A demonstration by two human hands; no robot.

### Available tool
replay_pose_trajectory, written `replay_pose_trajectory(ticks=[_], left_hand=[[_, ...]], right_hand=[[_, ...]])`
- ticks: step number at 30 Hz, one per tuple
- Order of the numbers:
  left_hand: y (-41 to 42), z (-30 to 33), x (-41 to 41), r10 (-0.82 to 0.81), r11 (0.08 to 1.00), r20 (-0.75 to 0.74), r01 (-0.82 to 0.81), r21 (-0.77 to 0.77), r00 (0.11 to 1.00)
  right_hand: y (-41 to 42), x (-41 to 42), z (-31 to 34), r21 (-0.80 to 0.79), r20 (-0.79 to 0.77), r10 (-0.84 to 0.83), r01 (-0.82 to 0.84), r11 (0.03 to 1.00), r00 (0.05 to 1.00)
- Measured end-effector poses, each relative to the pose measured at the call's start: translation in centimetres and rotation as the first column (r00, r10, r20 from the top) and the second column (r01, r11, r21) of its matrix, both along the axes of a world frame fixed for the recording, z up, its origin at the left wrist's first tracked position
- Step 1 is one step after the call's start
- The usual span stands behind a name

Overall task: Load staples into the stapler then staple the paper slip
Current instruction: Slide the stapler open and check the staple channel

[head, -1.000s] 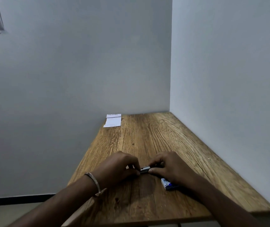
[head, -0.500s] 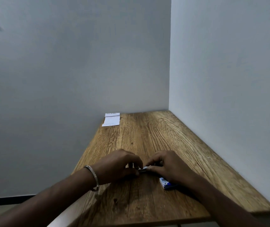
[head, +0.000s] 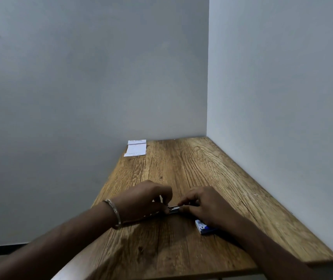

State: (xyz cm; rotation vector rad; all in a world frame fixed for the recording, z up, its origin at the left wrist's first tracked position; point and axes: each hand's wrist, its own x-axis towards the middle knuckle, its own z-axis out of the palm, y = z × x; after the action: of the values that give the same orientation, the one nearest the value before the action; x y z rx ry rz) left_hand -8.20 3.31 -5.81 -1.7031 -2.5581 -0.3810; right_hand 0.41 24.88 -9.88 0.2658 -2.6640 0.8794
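both hands meet on the stapler [head: 174, 209] at the table's [head: 192, 168] near middle, long axis running left to right; left hand [head: 143, 201] and right hand [head: 206, 205] each pinch an end, paper slip [head: 135, 148] well apart in the far left corner

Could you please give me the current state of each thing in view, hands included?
stapler: lying on the table, held at both ends; whether it is open is not clear.
left hand: fingers curled on the stapler's left end.
right hand: fingers pinching the stapler's right end.
staple box: on the table, partly under the right wrist.
paper slip: flat at the table's far left corner, untouched.
table: bare wood here.
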Motion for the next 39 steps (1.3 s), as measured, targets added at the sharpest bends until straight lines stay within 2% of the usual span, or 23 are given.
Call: replay_pose_trajectory(ticks=[4,6,9,19,29,32,37,39], left_hand=[[-1.7,-1.8,0.7,0.078,0.941,0.150,-0.123,0.315,0.986],[-2.2,-2.8,1.1,0.099,0.904,0.174,-0.162,0.395,0.980],[-2.2,-3.6,1.5,0.077,0.909,0.068,-0.098,0.405,0.995],[-2.4,-3.2,1.9,0.046,0.890,0.214,-0.137,0.435,0.976],[-2.0,-3.5,2.2,0.004,0.862,0.165,-0.087,0.500,0.986],[-2.6,-3.4,1.8,0.052,0.806,0.185,-0.151,0.572,0.981],[-4.3,-2.9,1.8,0.077,0.823,0.180,-0.164,0.544,0.981],[-4.9,-2.9,2.0,0.142,0.837,0.174,-0.212,0.505,0.974]], right_hand=[[-0.1,0.1,0.0,0.002,-0.011,0.001,-0.001,1.000,1.000],[-0.2,0.1,0.0,0.009,-0.014,-0.002,0.002,1.000,1.000],[-0.5,0.0,0.0,0.023,-0.024,0.009,-0.008,1.000,1.000],[-0.3,-0.2,-0.2,0.002,-0.021,0.013,-0.013,1.000,1.000],[-0.3,-0.1,-0.2,0.044,-0.031,0.025,-0.024,0.999,0.999],[0.0,-0.1,-0.2,0.044,-0.042,0.027,-0.025,0.999,0.999],[-0.1,0.1,-0.2,0.034,-0.049,0.009,-0.007,0.999,0.999],[-0.1,0.1,-0.3,0.042,-0.060,0.007,-0.004,0.999,0.998]])
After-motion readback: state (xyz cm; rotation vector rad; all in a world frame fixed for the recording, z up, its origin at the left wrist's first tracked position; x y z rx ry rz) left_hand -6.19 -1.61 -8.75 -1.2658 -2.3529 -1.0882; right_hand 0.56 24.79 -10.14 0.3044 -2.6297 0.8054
